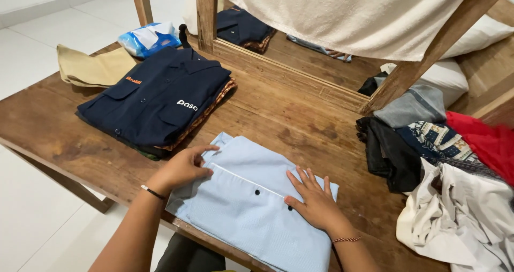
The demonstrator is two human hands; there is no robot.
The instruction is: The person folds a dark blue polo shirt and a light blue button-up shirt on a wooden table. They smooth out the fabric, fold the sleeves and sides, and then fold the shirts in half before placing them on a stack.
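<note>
Head view looks down on a wooden table [300,116] where a folded light blue shirt [251,202] lies at the near edge. Left hand [182,169] rests on the shirt's left side near the collar, fingers curled loosely with cloth under them; whether it pinches the fabric cannot be told. Right hand [316,199] lies flat and open on the shirt, gripping nothing. Beyond sits a stack of folded clothes topped by a navy shirt [155,98] (a tan folded cloth [93,66] beside it). An unfolded clothes heap [444,165] lies to the right. No containers show.
</note>
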